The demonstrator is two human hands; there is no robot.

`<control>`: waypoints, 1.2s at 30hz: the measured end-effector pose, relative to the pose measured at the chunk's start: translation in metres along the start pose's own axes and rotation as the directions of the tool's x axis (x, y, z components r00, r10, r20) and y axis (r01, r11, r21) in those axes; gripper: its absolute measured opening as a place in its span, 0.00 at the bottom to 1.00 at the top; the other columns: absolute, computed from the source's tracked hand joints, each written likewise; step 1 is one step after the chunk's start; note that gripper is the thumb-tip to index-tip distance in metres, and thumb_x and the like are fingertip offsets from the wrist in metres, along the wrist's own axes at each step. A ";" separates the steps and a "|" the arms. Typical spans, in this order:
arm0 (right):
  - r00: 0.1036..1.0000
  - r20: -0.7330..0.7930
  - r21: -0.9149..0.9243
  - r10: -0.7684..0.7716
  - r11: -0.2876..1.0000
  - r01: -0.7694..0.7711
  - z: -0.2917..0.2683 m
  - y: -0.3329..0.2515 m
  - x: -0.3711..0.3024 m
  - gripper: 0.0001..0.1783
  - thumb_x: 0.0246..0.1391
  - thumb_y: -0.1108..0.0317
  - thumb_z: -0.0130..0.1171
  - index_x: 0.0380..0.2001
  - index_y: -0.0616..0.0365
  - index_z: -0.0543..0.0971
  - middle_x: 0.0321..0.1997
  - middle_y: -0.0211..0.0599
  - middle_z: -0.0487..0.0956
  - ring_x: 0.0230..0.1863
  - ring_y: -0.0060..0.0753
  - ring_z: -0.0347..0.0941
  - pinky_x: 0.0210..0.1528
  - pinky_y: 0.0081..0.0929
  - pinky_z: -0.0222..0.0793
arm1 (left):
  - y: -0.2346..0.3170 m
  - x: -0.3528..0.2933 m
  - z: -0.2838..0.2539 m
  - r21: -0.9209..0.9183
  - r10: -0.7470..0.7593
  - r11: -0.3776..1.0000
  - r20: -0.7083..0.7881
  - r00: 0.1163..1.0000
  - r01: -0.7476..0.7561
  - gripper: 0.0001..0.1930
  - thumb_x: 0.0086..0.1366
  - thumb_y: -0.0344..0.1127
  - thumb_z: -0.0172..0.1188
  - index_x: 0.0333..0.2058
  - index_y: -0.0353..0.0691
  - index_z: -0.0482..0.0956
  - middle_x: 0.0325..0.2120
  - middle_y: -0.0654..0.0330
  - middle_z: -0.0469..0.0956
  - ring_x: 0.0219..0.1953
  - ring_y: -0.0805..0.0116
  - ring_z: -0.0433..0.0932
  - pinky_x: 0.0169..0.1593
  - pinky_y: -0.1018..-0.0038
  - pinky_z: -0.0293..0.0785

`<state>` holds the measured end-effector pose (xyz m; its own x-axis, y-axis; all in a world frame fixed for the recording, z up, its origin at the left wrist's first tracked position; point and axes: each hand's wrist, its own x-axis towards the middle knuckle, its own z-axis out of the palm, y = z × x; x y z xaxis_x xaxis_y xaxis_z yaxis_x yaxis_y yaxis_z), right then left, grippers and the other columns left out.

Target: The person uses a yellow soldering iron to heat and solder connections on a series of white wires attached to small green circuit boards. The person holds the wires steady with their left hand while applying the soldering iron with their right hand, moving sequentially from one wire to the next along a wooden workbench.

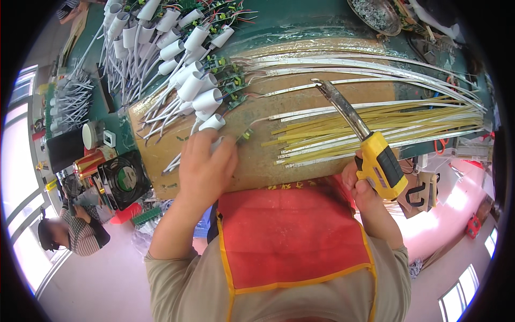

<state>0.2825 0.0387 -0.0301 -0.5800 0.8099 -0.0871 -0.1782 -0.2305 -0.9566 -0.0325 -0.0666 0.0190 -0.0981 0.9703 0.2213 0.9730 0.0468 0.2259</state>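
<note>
My right hand is wrapped round the handle of a yellow and black soldering gun. Its long metal barrel points up and left, the tip over the white LED strips. My left hand is closed at the board's near left part, with a bit of a white plastic sleeve showing between its fingers. Just beyond the fingertips lies another white sleeve. A small green circuit board with thin wires sits right of this hand, near the strip ends. My fingers hide part of what they grip.
A brown work board lies on the green table. White sleeves with cables and circuit boards are heaped beyond my left hand. Yellow-backed strips spread rightward. A black fan stands at left, a metal bowl far right. Another person sits left.
</note>
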 end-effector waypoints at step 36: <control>1.000 0.005 0.174 -0.016 0.985 0.015 0.003 0.006 0.004 0.33 0.54 0.57 0.65 0.55 0.64 0.65 0.24 0.29 0.69 0.24 0.22 0.64 0.24 0.21 0.61 | -0.083 0.162 -0.016 0.163 -0.249 0.957 0.035 0.968 0.241 0.21 0.56 0.41 0.62 0.49 0.45 0.79 0.40 0.52 0.81 0.42 0.56 0.80 0.47 0.66 0.74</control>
<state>0.2773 0.0388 -0.0351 -0.5809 0.8109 -0.0702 -0.3226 -0.3086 -0.8948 -0.1322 0.0831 0.0517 -0.3303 0.9356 0.1250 0.9414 0.3169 0.1152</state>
